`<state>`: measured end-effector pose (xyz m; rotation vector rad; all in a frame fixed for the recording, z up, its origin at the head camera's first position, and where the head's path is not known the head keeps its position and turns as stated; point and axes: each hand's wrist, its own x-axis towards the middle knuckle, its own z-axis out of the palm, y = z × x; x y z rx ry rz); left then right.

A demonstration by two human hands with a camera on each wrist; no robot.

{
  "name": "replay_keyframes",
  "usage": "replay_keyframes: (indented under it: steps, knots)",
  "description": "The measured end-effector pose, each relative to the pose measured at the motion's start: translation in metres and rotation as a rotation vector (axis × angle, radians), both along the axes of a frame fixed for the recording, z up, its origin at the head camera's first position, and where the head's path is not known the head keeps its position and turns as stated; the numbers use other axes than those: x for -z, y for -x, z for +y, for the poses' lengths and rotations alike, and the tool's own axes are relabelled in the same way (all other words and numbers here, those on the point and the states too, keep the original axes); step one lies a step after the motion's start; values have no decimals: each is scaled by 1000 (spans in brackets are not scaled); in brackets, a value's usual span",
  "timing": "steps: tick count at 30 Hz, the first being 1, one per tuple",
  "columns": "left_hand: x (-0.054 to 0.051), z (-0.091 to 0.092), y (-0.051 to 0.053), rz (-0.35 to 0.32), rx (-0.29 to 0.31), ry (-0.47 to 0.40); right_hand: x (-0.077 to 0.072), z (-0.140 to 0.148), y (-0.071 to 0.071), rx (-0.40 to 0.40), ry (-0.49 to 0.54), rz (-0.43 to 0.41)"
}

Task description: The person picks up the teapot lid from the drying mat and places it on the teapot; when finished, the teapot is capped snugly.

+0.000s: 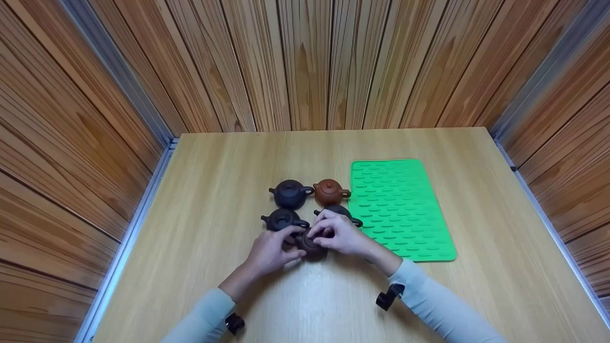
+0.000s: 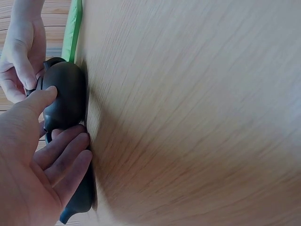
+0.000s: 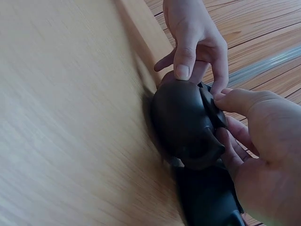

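A small dark brown teapot stands on the table, nearest the person among several little teapots. My left hand holds its body, thumb on the near side and fingers by the spout end. From the other side my right hand pinches the teapot's lid between thumb and fingers. In the right wrist view the lid sits at the mouth of the pot; whether it is lifted clear I cannot tell. Just behind the left fingers is a black teapot. Another dark teapot is partly hidden behind the right hand.
Farther back stand a black teapot and a reddish-brown teapot, side by side. A green textured mat lies to their right. Wood-panelled walls enclose the back and sides of the table.
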<state>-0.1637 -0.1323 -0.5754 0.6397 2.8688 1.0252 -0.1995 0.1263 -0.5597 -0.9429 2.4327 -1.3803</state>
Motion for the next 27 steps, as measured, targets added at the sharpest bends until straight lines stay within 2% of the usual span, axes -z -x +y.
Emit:
replay_keyframes:
  steps: [9, 21, 27]
  knots:
    - [1, 0, 0, -2, -3, 8, -1, -2, -2, 18, -41, 8]
    - [1, -1, 1, -8, -5, -1, -1, -1, -2, 24, -18, -1]
    - [-1, -1, 0, -11, -5, 11, 1, -2, -2, 15, -4, 23]
